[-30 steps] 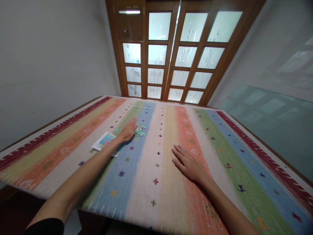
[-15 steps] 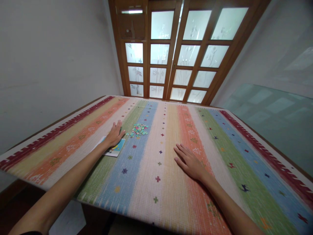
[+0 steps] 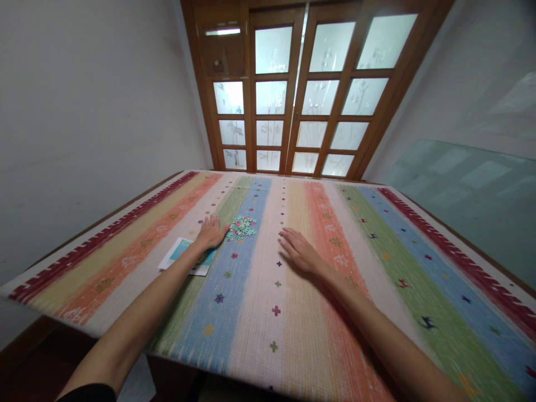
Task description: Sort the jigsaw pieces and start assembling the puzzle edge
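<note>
Left hand: the left hand [image 3: 210, 232] lies flat, palm down, fingers spread and gripping nothing, just left of the small heap of teal, pink and white cardboard jigsaw pieces [image 3: 242, 227]; its fingertips nearly touch the heap's edge (whether they do touch is unclear).
Right hand: the right hand [image 3: 299, 252] is open with fingers loosely together, low over the cloth to the right of the heap, holding nothing.
Heap: loose, small, jagged-edged pieces, piled on the blue stripe.
Card: a flat rectangular glossy card with a white border and a teal picture [image 3: 187, 256] lies nearer the person than the heap, partly under the left wrist.
Cloth: a coarse woven tablecloth in long red, orange, green, blue and cream stripes with little cross motifs [image 3: 377, 262] carries the heap.
Change: half a second ago the left hand rested on the card; now it is beside the heap, and the right hand has come closer to the heap.
Arms: both forearms bare, stretched forward, the left nearly straight.
</note>
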`<action>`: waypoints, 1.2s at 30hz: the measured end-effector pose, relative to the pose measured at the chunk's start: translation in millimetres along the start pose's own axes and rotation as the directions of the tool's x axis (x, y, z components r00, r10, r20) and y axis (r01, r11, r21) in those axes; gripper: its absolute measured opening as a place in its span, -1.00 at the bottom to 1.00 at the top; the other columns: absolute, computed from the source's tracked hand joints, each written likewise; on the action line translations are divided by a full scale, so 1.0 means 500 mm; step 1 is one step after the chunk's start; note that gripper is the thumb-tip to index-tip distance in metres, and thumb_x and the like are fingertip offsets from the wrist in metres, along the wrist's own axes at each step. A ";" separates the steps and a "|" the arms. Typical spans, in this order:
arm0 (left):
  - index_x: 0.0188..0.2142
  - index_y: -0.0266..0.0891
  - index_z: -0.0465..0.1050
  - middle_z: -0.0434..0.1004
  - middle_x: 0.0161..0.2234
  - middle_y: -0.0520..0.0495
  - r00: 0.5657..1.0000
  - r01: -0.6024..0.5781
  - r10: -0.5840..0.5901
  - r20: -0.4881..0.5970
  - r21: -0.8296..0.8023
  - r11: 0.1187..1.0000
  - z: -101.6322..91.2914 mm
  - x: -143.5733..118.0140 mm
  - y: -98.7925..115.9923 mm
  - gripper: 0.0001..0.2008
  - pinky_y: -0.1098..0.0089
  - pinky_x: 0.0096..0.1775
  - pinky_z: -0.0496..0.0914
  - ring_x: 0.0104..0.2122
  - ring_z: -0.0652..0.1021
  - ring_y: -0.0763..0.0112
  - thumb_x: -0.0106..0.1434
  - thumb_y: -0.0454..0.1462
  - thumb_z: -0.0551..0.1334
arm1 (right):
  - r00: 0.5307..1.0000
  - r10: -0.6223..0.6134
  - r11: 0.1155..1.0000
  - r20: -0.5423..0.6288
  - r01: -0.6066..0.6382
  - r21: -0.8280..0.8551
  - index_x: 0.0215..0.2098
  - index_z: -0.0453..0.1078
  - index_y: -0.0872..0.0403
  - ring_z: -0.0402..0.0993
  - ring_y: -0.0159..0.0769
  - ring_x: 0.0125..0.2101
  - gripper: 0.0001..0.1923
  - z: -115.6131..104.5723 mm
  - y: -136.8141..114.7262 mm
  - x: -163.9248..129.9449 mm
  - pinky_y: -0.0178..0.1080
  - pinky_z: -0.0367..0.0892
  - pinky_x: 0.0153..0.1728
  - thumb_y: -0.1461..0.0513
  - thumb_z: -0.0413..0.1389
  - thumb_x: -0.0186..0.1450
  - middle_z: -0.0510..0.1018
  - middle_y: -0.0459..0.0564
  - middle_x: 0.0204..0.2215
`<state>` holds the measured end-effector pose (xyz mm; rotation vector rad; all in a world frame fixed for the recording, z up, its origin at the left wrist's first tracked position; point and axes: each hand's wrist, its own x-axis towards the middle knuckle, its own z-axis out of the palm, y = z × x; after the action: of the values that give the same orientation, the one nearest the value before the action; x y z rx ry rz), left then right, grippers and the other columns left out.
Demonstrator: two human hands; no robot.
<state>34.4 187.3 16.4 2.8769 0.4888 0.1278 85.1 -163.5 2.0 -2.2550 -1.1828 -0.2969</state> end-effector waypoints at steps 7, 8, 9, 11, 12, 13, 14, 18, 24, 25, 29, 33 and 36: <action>0.40 -0.50 0.02 -0.08 0.41 -0.50 0.995 -0.098 0.097 -0.028 -0.012 0.995 0.042 0.013 0.037 -0.17 -0.17 0.33 -0.03 0.41 -0.02 -0.18 0.44 0.14 -0.20 | 0.993 -0.010 0.998 0.115 0.018 -0.066 0.32 0.27 0.21 0.15 -0.03 0.35 -0.41 0.118 -0.029 0.212 0.14 0.09 0.35 0.11 -0.34 0.55 0.31 0.27 0.32; 0.40 -0.49 0.02 -0.06 0.41 -0.51 0.993 -0.115 0.114 -0.037 -0.011 0.993 0.049 0.015 0.041 -0.19 -0.19 0.33 -0.03 0.41 -0.02 -0.18 0.45 0.12 -0.21 | 0.992 -0.025 0.997 0.122 0.034 -0.072 0.32 0.27 0.22 0.13 -0.03 0.36 -0.42 0.131 -0.035 0.235 0.14 0.07 0.36 0.16 -0.36 0.55 0.31 0.27 0.31; 0.40 -0.48 0.01 -0.05 0.41 -0.50 0.990 -0.130 0.130 -0.047 -0.010 0.991 0.055 0.018 0.044 -0.22 -0.21 0.32 -0.03 0.41 -0.02 -0.18 0.46 0.10 -0.22 | 0.991 -0.038 0.996 0.128 0.048 -0.073 0.31 0.27 0.22 0.11 -0.04 0.37 -0.43 0.143 -0.041 0.255 0.15 0.06 0.36 0.20 -0.35 0.54 0.32 0.26 0.31; 0.41 -0.45 0.00 -0.02 0.41 -0.49 0.985 -0.161 0.161 -0.066 -0.006 0.987 0.065 0.024 0.048 -0.27 -0.25 0.31 -0.02 0.42 -0.02 -0.17 0.47 0.03 -0.22 | 0.987 -0.064 0.994 0.147 0.076 -0.079 0.29 0.30 0.24 0.12 -0.02 0.37 -0.47 0.164 -0.053 0.285 0.17 0.06 0.35 0.25 -0.30 0.53 0.33 0.28 0.30; 0.41 -0.44 0.00 -0.01 0.41 -0.49 0.981 -0.180 0.179 -0.071 -0.003 0.984 0.069 0.027 0.049 -0.30 -0.26 0.30 -0.02 0.42 -0.02 -0.17 0.47 0.00 -0.21 | 0.984 -0.076 0.992 0.159 0.090 -0.083 0.28 0.30 0.26 0.12 0.01 0.37 -0.49 0.173 -0.058 0.295 0.19 0.07 0.34 0.26 -0.27 0.53 0.32 0.31 0.30; 0.41 -0.43 0.00 0.01 0.40 -0.48 0.977 -0.201 0.201 -0.072 0.000 0.979 0.072 0.030 0.050 -0.32 -0.27 0.30 -0.02 0.42 -0.02 -0.17 0.47 -0.03 -0.19 | 0.981 -0.089 0.991 0.170 0.104 -0.086 0.28 0.30 0.27 0.11 0.05 0.37 -0.50 0.180 -0.063 0.303 0.22 0.08 0.33 0.24 -0.23 0.53 0.30 0.33 0.31; 0.41 -0.41 0.01 0.03 0.40 -0.46 0.972 -0.226 0.226 -0.070 0.003 0.974 0.074 0.033 0.051 -0.34 -0.27 0.30 -0.01 0.42 -0.01 -0.17 0.46 -0.07 -0.17 | 0.977 -0.103 0.989 0.185 0.121 -0.089 0.29 0.30 0.27 0.09 0.07 0.37 -0.52 0.187 -0.066 0.308 0.24 0.10 0.32 0.23 -0.19 0.53 0.28 0.33 0.32; 0.42 -0.39 0.02 0.10 0.39 -0.40 0.950 -0.309 0.310 -0.050 0.014 0.951 0.077 0.039 0.053 -0.37 -0.23 0.31 0.00 0.42 0.03 -0.10 0.43 -0.18 -0.13 | 0.958 -0.154 0.980 0.240 0.180 -0.086 0.31 0.28 0.21 0.11 -0.01 0.37 -0.54 0.199 -0.073 0.315 0.14 0.13 0.33 0.21 -0.12 0.53 0.29 0.23 0.32; 0.42 -0.44 0.01 0.10 0.39 -0.39 0.934 -0.357 0.357 -0.034 0.013 0.934 0.078 0.037 0.068 -0.38 -0.06 0.35 0.02 0.42 0.06 0.02 0.42 -0.23 -0.13 | 0.955 -0.151 0.982 0.254 0.175 -0.076 0.35 0.20 0.24 0.15 -0.03 0.36 -0.49 0.191 -0.069 0.302 0.07 0.14 0.34 0.15 -0.16 0.55 0.29 0.26 0.32; 0.42 -0.43 0.01 0.11 0.39 -0.38 0.930 -0.367 0.367 -0.033 0.010 0.930 0.079 0.035 0.074 -0.38 -0.05 0.36 0.01 0.42 0.06 0.04 0.42 -0.23 -0.13 | 0.956 -0.150 0.982 0.252 0.173 -0.073 0.35 0.21 0.23 0.15 -0.04 0.36 -0.49 0.188 -0.067 0.297 0.06 0.13 0.34 0.14 -0.16 0.55 0.30 0.25 0.32; 0.42 -0.43 -0.01 0.11 0.39 -0.39 0.913 -0.408 0.407 -0.020 -0.009 0.913 0.085 0.027 0.103 -0.38 -0.05 0.36 0.01 0.42 0.05 0.07 0.43 -0.24 -0.14 | 0.961 -0.140 0.985 0.237 0.160 -0.069 0.34 0.23 0.23 0.16 -0.06 0.35 -0.46 0.171 -0.055 0.266 0.05 0.10 0.36 0.11 -0.22 0.56 0.31 0.26 0.32; 0.40 -0.52 0.01 0.07 0.39 -0.43 0.896 -0.443 0.443 0.005 -0.033 0.896 0.088 0.002 0.147 -0.38 -0.03 0.37 -0.01 0.42 0.04 0.06 0.43 -0.23 -0.16 | 0.966 -0.150 0.985 0.208 0.164 -0.052 0.35 0.20 0.24 0.14 -0.05 0.36 -0.41 0.145 -0.034 0.220 0.06 0.09 0.36 0.07 -0.29 0.56 0.29 0.26 0.33; 0.39 -0.58 0.02 0.02 0.40 -0.46 0.881 -0.471 0.473 0.023 -0.049 0.881 0.091 -0.027 0.189 -0.37 -0.02 0.37 0.00 0.43 0.02 0.04 0.43 -0.23 -0.17 | 0.971 -0.140 0.989 0.192 0.147 -0.021 0.38 0.18 0.19 0.13 -0.03 0.37 -0.38 0.118 -0.016 0.170 0.13 0.08 0.36 0.01 -0.30 0.55 0.27 0.24 0.34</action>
<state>56.8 86.8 -6.7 2.8877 -0.2332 0.1632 124.7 -68.0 -5.6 -2.2721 -1.4539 -0.1609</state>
